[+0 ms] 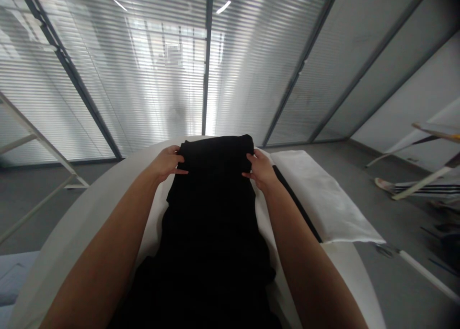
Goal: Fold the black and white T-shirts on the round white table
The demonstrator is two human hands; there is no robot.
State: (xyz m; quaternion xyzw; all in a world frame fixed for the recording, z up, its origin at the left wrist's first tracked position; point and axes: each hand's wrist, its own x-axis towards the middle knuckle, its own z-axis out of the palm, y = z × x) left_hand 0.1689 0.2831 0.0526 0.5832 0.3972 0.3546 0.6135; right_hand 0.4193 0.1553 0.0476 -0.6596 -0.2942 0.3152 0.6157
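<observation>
A long black cloth garment (215, 223) lies lengthwise over a white-covered round table (89, 214). Its far end is folded over into a flat band; the exact kind of garment does not show. At the left corner of that fold, my left hand (168, 163) pinches the fabric between thumb and fingers. Across from it, my right hand (261, 168) grips the fold's right corner in the same way. Both forearms reach forward along the two sides of the cloth.
A folded white cloth (319, 194) lies at the table's right, with a dark strip (298, 204) along its left side. White metal frame legs (43, 142) stand at the left. Glass partitions with blinds (161, 79) rise behind. A person's striped trouser leg (427, 190) shows at right.
</observation>
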